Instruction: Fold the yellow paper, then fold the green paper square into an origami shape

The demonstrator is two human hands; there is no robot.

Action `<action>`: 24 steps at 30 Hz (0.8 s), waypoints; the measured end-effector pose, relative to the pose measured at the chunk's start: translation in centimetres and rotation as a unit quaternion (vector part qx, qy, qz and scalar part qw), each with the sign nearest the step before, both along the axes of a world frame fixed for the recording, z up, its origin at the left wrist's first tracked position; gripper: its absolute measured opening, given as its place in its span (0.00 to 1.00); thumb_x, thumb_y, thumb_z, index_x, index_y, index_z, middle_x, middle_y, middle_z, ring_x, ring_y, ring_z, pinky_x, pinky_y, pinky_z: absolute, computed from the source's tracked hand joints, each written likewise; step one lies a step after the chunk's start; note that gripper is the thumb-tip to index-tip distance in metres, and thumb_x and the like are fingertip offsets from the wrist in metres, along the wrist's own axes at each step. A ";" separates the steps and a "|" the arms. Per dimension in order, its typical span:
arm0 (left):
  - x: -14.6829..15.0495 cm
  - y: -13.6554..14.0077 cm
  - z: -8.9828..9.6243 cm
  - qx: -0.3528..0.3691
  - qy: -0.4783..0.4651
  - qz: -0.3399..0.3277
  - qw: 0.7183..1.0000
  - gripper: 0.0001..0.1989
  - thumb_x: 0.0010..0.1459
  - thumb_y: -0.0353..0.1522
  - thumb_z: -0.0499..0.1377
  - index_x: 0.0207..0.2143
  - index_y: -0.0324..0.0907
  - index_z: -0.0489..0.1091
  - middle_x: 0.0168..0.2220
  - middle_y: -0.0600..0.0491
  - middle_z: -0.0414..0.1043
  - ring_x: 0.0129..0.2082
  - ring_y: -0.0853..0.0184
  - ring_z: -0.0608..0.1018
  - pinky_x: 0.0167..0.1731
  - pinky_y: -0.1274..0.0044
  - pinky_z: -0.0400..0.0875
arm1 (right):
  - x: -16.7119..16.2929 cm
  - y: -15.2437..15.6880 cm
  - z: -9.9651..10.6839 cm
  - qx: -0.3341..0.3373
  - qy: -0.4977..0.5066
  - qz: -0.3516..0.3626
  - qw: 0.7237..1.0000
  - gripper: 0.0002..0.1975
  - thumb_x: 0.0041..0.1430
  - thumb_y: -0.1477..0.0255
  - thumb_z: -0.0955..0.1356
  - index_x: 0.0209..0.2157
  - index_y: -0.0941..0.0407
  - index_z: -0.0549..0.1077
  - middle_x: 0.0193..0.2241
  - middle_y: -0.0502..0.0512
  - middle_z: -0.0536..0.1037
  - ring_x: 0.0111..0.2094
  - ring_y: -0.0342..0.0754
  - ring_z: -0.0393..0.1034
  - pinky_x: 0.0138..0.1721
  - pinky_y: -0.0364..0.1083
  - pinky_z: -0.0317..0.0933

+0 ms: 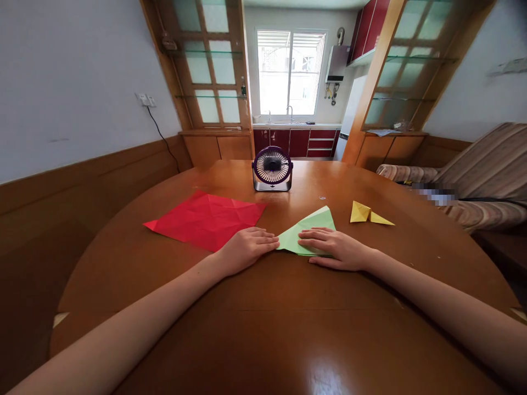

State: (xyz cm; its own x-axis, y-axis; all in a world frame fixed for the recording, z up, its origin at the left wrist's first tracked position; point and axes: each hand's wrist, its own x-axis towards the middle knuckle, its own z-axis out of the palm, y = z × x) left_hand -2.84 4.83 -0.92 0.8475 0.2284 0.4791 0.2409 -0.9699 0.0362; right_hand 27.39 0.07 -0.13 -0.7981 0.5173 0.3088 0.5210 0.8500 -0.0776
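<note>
A light green sheet of paper (307, 230), folded into a pointed wedge, lies on the wooden table in front of me. Its narrow tip points left, where the fingertips of my left hand (247, 248) touch it. That hand rests low on the tabletop with its fingers stretched out. Across the wider part of the green paper, my right hand (337, 249) lies flat with fingers extended and the thumb nearer to me. Part of the paper's lower right is hidden under this hand.
A creased red paper sheet (206, 216) lies left of the green one. A folded yellow paper piece (362, 213) sits to the right. Farther back stands a small dark fan (272, 167). The round wooden table (280, 334) has a striped armchair (486, 164) beyond its right edge.
</note>
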 end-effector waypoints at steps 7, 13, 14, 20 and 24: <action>-0.5 0.3 0.5 -0.027 0.092 -0.039 0.995 0.17 0.67 0.28 0.48 0.51 0.45 0.72 0.52 0.49 0.74 0.54 0.62 0.75 0.58 0.68 0.65 | 0.2 0.0 0.0 -0.046 0.008 0.001 0.999 0.21 0.66 0.62 0.63 0.57 0.53 0.68 0.57 0.61 0.70 0.58 0.54 0.65 0.60 0.58 0.57; -0.3 -0.2 0.8 -0.024 0.099 -0.037 0.994 0.18 0.63 0.24 0.48 0.50 0.43 0.72 0.51 0.47 0.74 0.53 0.61 0.76 0.56 0.68 0.67 | -0.9 -0.2 0.9 -0.071 0.014 -0.045 0.996 0.17 0.68 0.62 0.60 0.47 0.54 0.75 0.50 0.60 0.74 0.50 0.52 0.70 0.52 0.53 0.64; -0.2 -0.4 0.9 -0.018 0.103 -0.035 0.994 0.19 0.62 0.23 0.48 0.50 0.43 0.72 0.51 0.47 0.75 0.52 0.61 0.76 0.55 0.68 0.68 | -1.4 -0.2 1.0 -0.064 0.008 -0.057 0.996 0.18 0.69 0.62 0.59 0.44 0.55 0.76 0.47 0.60 0.75 0.47 0.52 0.72 0.49 0.52 0.66; -0.3 -1.2 1.9 -0.055 0.081 -0.023 0.995 0.17 0.56 0.26 0.52 0.44 0.41 0.75 0.47 0.48 0.77 0.48 0.60 0.78 0.48 0.71 0.72 | -3.1 0.2 0.3 0.056 -0.075 -0.095 0.991 0.22 0.69 0.61 0.58 0.54 0.58 0.70 0.40 0.63 0.73 0.39 0.54 0.70 0.42 0.56 0.66; -0.7 -1.0 2.4 -0.112 0.051 0.000 0.992 0.14 0.57 0.27 0.53 0.39 0.44 0.77 0.42 0.51 0.79 0.43 0.63 0.80 0.46 0.72 0.72 | -2.7 0.4 -0.5 0.043 -0.047 -0.078 0.995 0.22 0.69 0.61 0.58 0.58 0.54 0.67 0.51 0.65 0.70 0.51 0.58 0.67 0.52 0.60 0.62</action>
State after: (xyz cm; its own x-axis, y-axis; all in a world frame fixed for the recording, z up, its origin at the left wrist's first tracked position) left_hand -3.52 3.79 1.44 0.8889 0.3190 0.3287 0.2539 -0.9404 0.2262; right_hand 24.65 0.47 -0.66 -0.7376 0.6121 0.2850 0.6484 0.7599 0.0461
